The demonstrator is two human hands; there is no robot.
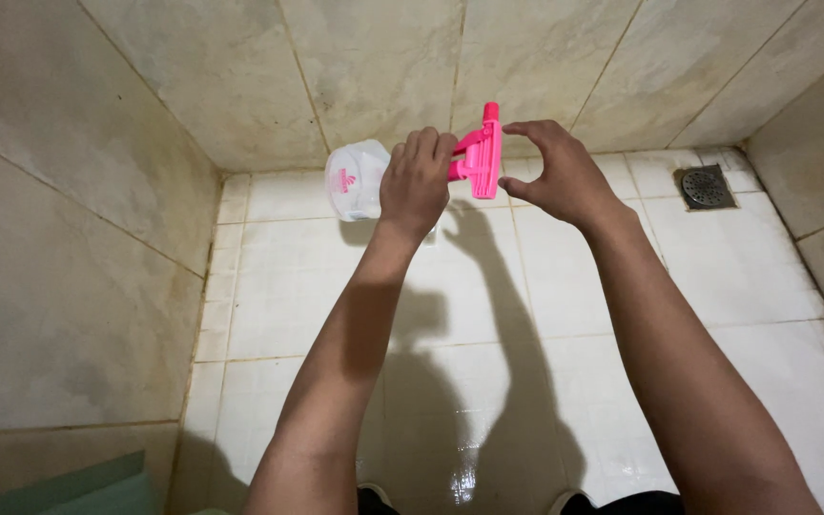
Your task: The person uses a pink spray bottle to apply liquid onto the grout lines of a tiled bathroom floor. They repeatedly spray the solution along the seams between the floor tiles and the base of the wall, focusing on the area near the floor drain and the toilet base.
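Above the tiled floor [526, 315], a spray bottle [360, 179] is gripped sideways by the left hand [417, 181]; its pink trigger head [479, 157] is pinched by the right hand [555, 172], steadying it.

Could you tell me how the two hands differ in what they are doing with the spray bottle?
The left hand wraps around the spray bottle at its neck; the right hand only pinches the pink trigger head with curved fingers. The left hand shows its back, the right its side. Both are bare, raised above the tiled floor.
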